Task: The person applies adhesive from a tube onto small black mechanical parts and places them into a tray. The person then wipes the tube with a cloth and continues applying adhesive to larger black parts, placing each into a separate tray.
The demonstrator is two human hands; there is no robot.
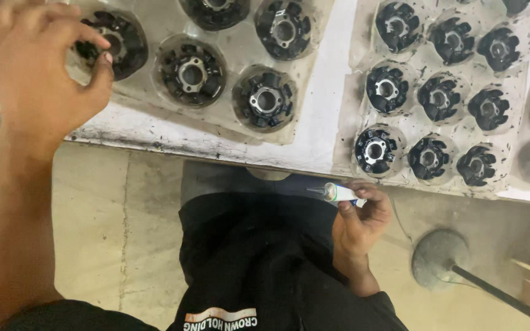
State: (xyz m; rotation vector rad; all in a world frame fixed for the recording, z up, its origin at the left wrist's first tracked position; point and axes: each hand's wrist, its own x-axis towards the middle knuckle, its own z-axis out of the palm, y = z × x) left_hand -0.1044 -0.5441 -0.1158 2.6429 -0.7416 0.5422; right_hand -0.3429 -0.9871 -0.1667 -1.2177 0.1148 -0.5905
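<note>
The left hand (35,73) reaches over a black round part (107,41) in a clear tray (240,55) on the surface (320,122), grip loosely curled and touching its rim. The right hand (360,214) clenches a small white tube (338,194) with a pointed nozzle, below a second tray (443,129) of similar parts.

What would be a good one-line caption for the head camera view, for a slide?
Left hand reaches to a black round part in a clear tray; right hand holds a small nozzle tube.
</note>
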